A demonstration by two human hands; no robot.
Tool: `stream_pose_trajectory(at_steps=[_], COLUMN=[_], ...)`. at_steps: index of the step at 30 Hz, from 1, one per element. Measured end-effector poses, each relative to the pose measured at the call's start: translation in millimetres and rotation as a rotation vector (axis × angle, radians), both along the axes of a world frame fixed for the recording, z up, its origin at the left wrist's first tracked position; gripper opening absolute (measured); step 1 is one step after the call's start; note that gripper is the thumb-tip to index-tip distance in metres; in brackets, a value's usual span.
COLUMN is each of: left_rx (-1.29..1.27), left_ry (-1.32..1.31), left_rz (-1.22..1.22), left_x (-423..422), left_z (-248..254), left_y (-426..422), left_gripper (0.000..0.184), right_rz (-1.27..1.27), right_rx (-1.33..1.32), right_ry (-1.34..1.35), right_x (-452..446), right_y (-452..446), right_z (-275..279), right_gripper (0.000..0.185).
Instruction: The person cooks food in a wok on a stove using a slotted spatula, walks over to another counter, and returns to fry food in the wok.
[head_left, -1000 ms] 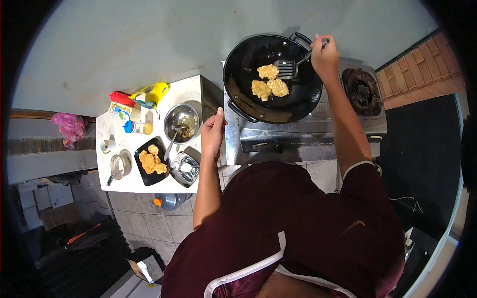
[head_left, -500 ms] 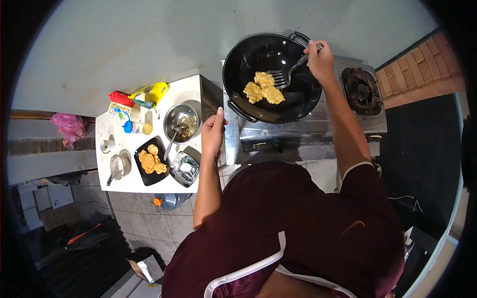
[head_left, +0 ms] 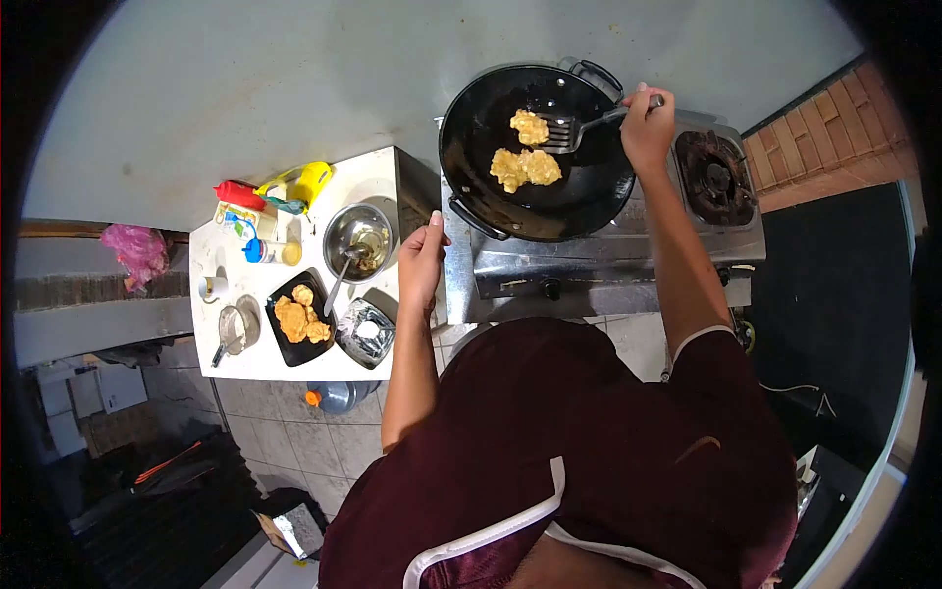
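My right hand (head_left: pixel 648 133) grips the handle of a slotted spatula (head_left: pixel 564 135) over a black wok (head_left: pixel 589 196). The spatula's head is inside the wok, against a yellow battered piece (head_left: pixel 530 128). Two more pieces (head_left: pixel 525 169) lie touching each other just below it. My left hand (head_left: pixel 424 260) is closed between the white table and the stove; a brown, stick-like thing shows at its fingers, too unclear to name.
The wok stands on a metal stove (head_left: pixel 589 265) with a bare burner (head_left: pixel 716 180) at right. A white table (head_left: pixel 235 368) bears a steel bowl (head_left: pixel 339 236), a black plate (head_left: pixel 280 339) of fried pieces, a glass dish (head_left: pixel 365 334) and bottles. A water jug (head_left: pixel 339 396) is below.
The spatula has shifted in the wok. The upper piece has moved up and right, apart from the other two, which have also slid slightly. My left hand has stayed in place.
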State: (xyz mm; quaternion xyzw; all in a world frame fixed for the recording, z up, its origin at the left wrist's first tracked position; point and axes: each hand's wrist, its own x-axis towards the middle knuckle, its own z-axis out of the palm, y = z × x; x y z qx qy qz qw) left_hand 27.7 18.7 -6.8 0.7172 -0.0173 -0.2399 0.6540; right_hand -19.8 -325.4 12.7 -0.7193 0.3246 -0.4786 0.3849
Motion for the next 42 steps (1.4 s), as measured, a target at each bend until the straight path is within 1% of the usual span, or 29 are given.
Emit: stream_pose_trajectory(at_steps=[1,5,7,8,10,11,13,20,22,23,25,28,32,34,35,37,38,40,42], left_rx=[0.006,0.0,-0.005,-0.006,0.001,0.0,-0.024,0.001,-0.007,-0.007,-0.008,0.003,-0.001,-0.011,-0.012,-0.013,-0.013,-0.019,-0.019], left_ry=[-0.006,0.006,0.021,0.02,0.031,0.03,0.024,0.024,0.029,0.031,0.019,0.029,0.026,0.047,0.047,0.031,0.031,0.014,0.018], left_rz=[-0.002,-0.002,0.0,0.0,-0.011,-0.011,-0.004,0.008,0.001,0.002,0.001,0.021,0.004,-0.002,-0.005,0.001,0.0,-0.014,-0.018], left_x=[-0.1,-0.9,-0.8,-0.5,-0.7,-0.7,-0.7,-1.5,-1.6,-2.1,-2.4,-2.1,-2.3,-2.3,-2.5,-3.1,-2.9,-2.3,-2.3], left_z=[0.5,1.6,1.9,1.9,1.2,0.8,0.1,-0.9,-0.4,-0.1,0.6,-3.3,-3.3,-4.0,-4.1,-3.6,-4.5,-6.5,-6.2], left_y=[0.0,-1.3,-1.9,-1.7,-0.5,-0.4,-0.3,4.8,6.3,6.3,6.3,5.2,5.6,4.9,4.2,3.7,3.7,3.8,4.9], left_gripper=[0.044,0.044,0.044,0.044,0.044,0.044,0.043,0.043,0.044,0.044,0.044,0.044,0.044,0.043,0.043,0.043,0.043,0.043,0.043], right_rz=[-0.021,0.017,-0.002,-0.002,-0.097,-0.098,-0.153,-0.184,-0.215,-0.213,-0.11,-0.06,-0.071,-0.096,-0.099,-0.043,-0.044,-0.004,0.007], right_rx=[-0.067,-0.136,-0.237,-0.238,-0.248,-0.248,-0.241,-0.149,-0.166,-0.166,-0.017,-0.019,-0.048,-0.155,-0.155,0.067,0.067,0.068,0.078], right_ry=[0.007,-0.001,0.073,0.073,0.219,0.218,0.249,0.369,0.459,0.461,0.527,0.514,0.551,0.553,0.553,0.326,0.325,0.2,0.186], right_x=[-0.1,2.1,6.5,9.3,15.1,18.6,25.2,42.1,45.7,45.4,40.4,41.3,42.3,44.2,43.8,43.0,43.2,44.8,45.0], right_y=[3.5,10.1,7.3,5.6,2.2,1.3,-0.9,-28.2,-31.9,-33.9,-20.0,-21.1,-18.6,-21.2,-19.6,-8.5,-8.8,-9.6,-10.6], right_z=[7.5,27.6,32.1,34.9,39.5,41.3,43.9,46.6,47.8,47.6,70.8,73.1,81.3,81.8,81.2,85.3,83.4,75.9,71.3], right_gripper=[0.024,0.022,0.023,0.023,0.028,0.028,0.034,0.037,0.047,0.047,0.049,0.051,0.052,0.051,0.051,0.048,0.048,0.047,0.047])
